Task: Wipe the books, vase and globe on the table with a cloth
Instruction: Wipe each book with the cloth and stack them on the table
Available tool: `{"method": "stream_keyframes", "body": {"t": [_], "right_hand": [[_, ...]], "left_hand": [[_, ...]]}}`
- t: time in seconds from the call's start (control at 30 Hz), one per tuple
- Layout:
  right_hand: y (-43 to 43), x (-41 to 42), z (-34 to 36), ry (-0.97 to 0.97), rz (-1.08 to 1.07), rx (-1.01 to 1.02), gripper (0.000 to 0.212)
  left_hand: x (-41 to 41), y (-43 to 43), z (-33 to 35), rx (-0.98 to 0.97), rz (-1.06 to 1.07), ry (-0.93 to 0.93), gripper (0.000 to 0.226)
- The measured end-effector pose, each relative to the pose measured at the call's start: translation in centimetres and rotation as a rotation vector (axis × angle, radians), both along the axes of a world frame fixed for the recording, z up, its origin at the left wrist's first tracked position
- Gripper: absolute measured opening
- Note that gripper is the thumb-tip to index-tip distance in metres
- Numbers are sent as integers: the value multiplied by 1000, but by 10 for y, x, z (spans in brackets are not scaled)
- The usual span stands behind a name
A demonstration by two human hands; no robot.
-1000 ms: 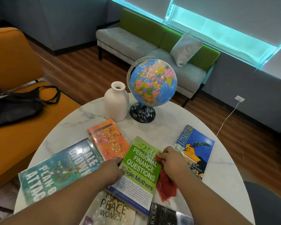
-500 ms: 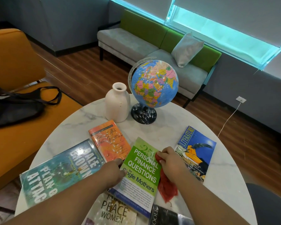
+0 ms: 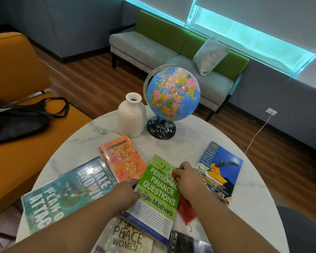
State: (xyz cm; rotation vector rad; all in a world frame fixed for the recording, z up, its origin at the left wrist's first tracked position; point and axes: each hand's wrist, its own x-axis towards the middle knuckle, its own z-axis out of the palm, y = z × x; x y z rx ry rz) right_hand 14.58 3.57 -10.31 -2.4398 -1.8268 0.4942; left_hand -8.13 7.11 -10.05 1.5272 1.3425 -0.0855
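**Cloth poised at green book's edge**

A person's right hand [image 3: 187,177] clutches the top of a red cloth [image 3: 185,207], fingers curled round it, at the right edge of the green book [image 3: 159,194]. The rest of the cloth trails down along that edge towards the person. The cover lies just to the left of this hand, and its long axis runs from the person towards the globe [image 3: 173,94]. A wipe would likely sweep leftward across the cover or down its length.

The left hand [image 3: 126,193] sits on the book's opposite, left edge. Its fingers are mostly hidden, so it cannot be told whether it pinches the edge or only presses on it. It lies in the path of a full leftward stroke.

The book lies at the near middle of the marble table [image 3: 190,143], its lower end over a cream book [image 3: 128,238]. An orange book [image 3: 123,159] and a teal book [image 3: 67,194] lie to the left, with a blue book [image 3: 221,170] just right of the cloth hand and a dark book [image 3: 186,243] at the near rim. The vase [image 3: 130,117] stands close beside the globe at the far side, both well apart from the hands and nearer the right one.
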Motion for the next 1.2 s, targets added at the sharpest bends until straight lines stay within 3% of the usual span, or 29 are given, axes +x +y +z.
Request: {"method": "stream_keyframes", "body": {"t": [0.13, 0.27, 0.4, 0.5, 0.67, 0.8, 0.9, 1.0, 1.1, 1.2], "right_hand": [[-14, 8, 3, 26, 45, -71, 27], [-27, -3, 1, 55, -79, 15, 28], [-44, -18, 0, 135, -36, 37, 32], [-46, -11, 2, 128, -147, 43, 29], [-58, -25, 3, 207, -45, -5, 25], [-55, -16, 8, 209, -203, 45, 21], [-58, -33, 6, 196, -102, 1, 27], [-64, -31, 8, 310, -106, -20, 25], [-58, -23, 18, 239, -215, 14, 23], [-54, -40, 26, 112, -28, -75, 36]], "left_hand": [[-1, 1, 2, 0, -16, 18, 39], [-1, 1, 3, 11, -23, 39, 43], [-1, 0, 3, 22, -30, 51, 44], [0, 0, 4, 26, -33, 47, 43], [-1, -1, 6, 27, -44, 58, 41], [-1, -1, 8, 30, -50, 65, 44], [-1, -2, 8, 23, -43, 56, 44], [-1, -2, 9, 33, -56, 70, 44], [0, -2, 10, 31, -54, 70, 43], [0, -2, 10, 29, -53, 61, 41]]}}
